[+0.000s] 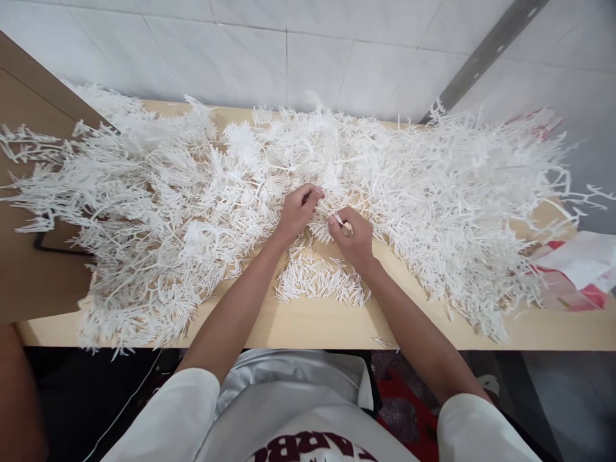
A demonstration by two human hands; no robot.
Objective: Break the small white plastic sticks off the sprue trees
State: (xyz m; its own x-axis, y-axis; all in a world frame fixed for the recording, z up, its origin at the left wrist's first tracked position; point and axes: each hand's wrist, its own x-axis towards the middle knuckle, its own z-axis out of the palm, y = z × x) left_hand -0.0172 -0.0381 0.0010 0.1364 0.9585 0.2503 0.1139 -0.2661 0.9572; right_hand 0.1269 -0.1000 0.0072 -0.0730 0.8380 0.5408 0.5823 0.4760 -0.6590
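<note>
White plastic twigs (pixel 433 205) lie in a big tangled heap on the pale table (pixel 312 324), all around both hands, and they look very light, thin and bendy, easy to snap, so I think it is best to pinch one near its thick stem and not at the tiny tips. The left hand (pixel 296 215) has its fingers closed on twigs in the heap, and the right hand (pixel 353 240) pinches one small white stick (pixel 338 220) between narrow fingertips. Two hands, one table, one small loose pile of short sticks (pixel 320 279) just below the fingers, and far too many twigs to count.
</note>
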